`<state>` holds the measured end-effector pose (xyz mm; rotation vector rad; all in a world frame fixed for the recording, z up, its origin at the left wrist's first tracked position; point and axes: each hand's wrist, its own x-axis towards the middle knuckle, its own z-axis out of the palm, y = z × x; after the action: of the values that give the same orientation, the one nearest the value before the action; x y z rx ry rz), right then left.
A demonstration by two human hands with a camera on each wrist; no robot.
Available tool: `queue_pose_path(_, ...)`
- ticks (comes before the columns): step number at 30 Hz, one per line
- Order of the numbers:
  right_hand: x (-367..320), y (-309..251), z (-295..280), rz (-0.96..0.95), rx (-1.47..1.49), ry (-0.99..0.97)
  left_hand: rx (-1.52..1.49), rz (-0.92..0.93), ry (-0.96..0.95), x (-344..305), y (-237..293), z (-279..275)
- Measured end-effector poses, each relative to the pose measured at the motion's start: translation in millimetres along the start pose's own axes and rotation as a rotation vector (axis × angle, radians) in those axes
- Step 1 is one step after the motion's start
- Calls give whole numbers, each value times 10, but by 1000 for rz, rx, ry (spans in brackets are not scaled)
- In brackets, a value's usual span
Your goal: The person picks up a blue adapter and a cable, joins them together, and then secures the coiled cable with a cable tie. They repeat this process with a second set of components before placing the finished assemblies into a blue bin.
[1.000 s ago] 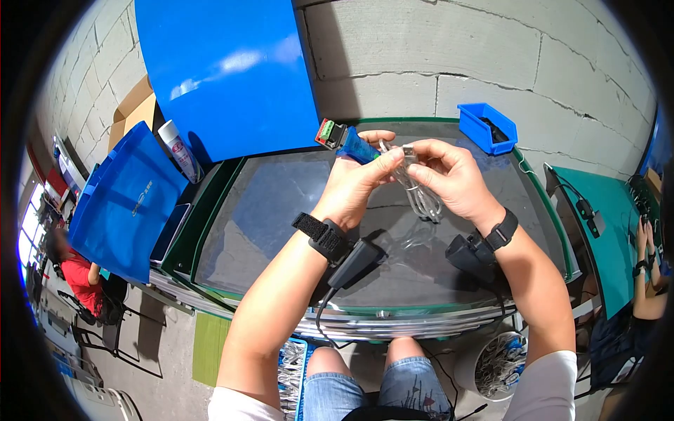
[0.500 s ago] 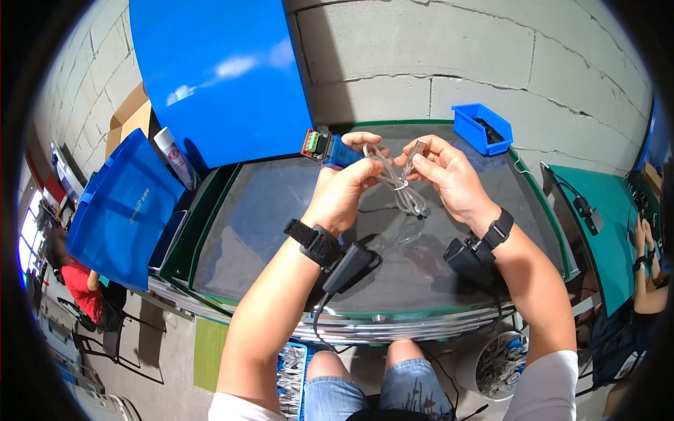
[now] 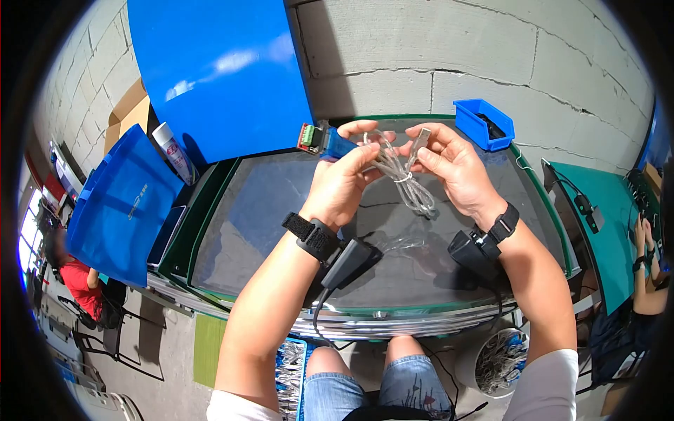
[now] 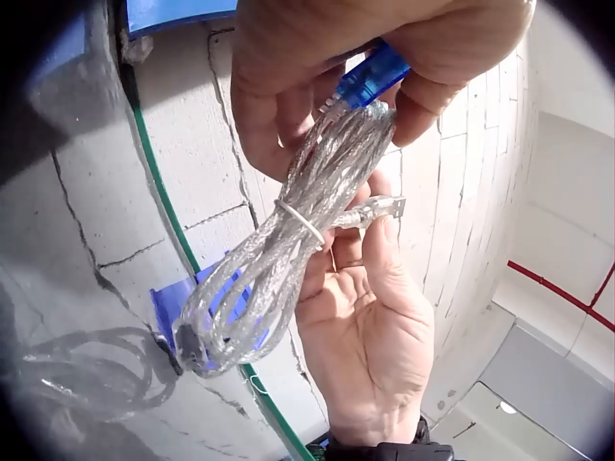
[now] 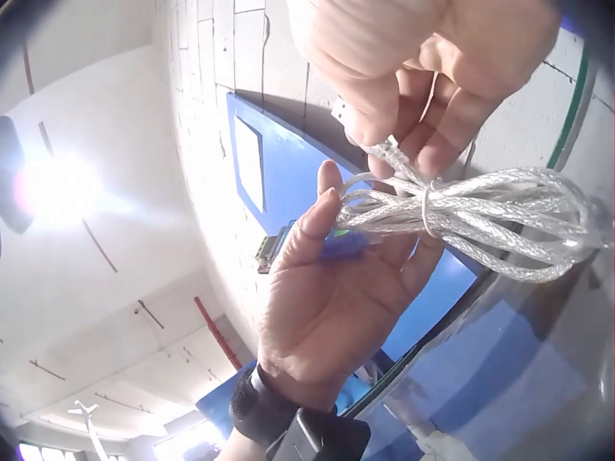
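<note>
The coiled cable (image 3: 411, 188) is held up above the table (image 3: 281, 270). Its blue connector (image 3: 337, 146) is gripped by the left hand (image 3: 338, 184); its USB plug (image 3: 422, 139) is pinched by the right hand (image 3: 460, 175). A blue bin (image 3: 484, 125) is seen beyond.

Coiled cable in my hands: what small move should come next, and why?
Perhaps loosen the white tie first: it cinches the coiled cable, while your left hand holds the blue adapter and your right hand pinches the USB plug.
</note>
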<state>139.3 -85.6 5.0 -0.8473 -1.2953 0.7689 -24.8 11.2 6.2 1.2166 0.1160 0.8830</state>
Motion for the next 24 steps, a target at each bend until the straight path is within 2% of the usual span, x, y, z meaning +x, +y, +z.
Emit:
queue_pose_path(4,-7,-21,-2,3,126,7,-126,-20,23,0,31,17)
queue_pose_path(11,-1,-12,-4,-3,138,4,-147,-27,13,50,-68,-32)
queue_pose_path(13,7,24,-1,-40,143,-14,-198,-69,-106,53,-108,-17)
queue_pose_path(14,2,20,18,-40,142,-14,-198,-69,-107,39,-111,-7)
queue_pose_path(16,-10,6,72,-28,127,-4,17,-208,-229,-13,-94,29)
queue_pose_path(18,2,45,88,-80,94,-14,26,-281,-175,-23,-78,32)
queue_pose_path(20,-10,33,99,-89,82,-5,72,-251,-168,13,-100,-26)
queue_pose_path(21,-11,-3,82,-58,13,16,87,-258,-90,4,-99,-21)
queue_pose_path(24,-2,1,28,-103,-42,16,45,-201,-100,-14,-76,-6)
